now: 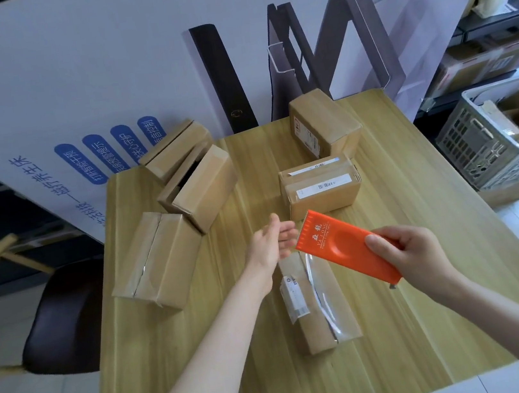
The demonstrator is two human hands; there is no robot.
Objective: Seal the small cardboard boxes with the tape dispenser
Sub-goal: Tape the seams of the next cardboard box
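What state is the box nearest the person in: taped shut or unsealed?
Taped shut: a glossy clear tape strip runs lengthwise over the closed top flaps of the box, which lies flat on the table.

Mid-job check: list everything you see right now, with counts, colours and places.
cardboard boxes: six, brown, spread over the table
tape dispenser: one, orange, held above the nearest box
table: one, light wood, centre
chair: one, dark seat, left of the table
crate: one, grey, right of the table
printed panel: one, white with blue labels, behind the table
left hand: open, beside the dispenser's toothed end
right hand: grips the dispenser's other end
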